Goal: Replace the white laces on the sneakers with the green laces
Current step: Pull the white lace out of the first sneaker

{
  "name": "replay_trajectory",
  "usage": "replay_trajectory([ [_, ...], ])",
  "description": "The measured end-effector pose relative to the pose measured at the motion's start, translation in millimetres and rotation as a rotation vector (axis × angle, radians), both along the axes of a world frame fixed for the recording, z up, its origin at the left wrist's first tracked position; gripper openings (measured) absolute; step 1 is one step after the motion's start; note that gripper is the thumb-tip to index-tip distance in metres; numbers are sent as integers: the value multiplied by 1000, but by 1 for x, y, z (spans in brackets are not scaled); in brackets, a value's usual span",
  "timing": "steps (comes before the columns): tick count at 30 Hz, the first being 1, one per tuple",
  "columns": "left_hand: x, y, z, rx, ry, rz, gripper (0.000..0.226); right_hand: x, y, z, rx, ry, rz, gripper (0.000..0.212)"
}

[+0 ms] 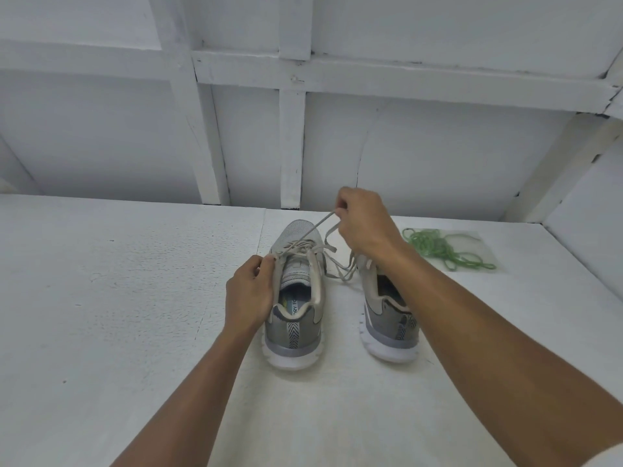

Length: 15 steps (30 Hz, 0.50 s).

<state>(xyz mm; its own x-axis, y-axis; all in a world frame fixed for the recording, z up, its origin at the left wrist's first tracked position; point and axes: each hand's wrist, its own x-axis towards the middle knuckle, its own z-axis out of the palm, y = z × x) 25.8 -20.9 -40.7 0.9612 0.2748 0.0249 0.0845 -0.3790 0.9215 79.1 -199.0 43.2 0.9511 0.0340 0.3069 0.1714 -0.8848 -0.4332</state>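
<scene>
Two grey sneakers with white soles stand side by side on the white table, heels toward me. My left hand (250,294) holds the left sneaker (296,298) at its collar, fingers pinching near the top eyelets. My right hand (364,224) is raised above the toe and pinches the white lace (315,229), pulling it up taut. Loose lace loops trail between the shoes. The right sneaker (387,318) is partly hidden under my right forearm. The green laces (445,249) lie in a tangled heap to the right.
The white table (118,298) ends at a white panelled wall (438,153) just behind the shoes. A side wall closes in at the far right. The green laces rest on a clear plastic sheet (485,242).
</scene>
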Motion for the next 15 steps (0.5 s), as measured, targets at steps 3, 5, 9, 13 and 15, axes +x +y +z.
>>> replay_trajectory([
  [3, 0, -1, 2, 21, -4, -14, 39, 2, -13, 5, 55, -22, -64, 9],
  [5, 0, 0, 2, 32, -7, -21, 39, 3, -19, 8, 138, -42, -108, 10],
  [9, 1, 2, 1, 62, -1, -41, 39, 5, -27, 10, 260, -28, -163, 13],
  [13, 1, 3, 5, 113, -1, -66, 40, 6, -35, 15, 392, -54, -218, 16],
  [15, 1, 3, 7, 125, 0, -72, 39, 7, -38, 20, 426, -80, -250, 14],
])
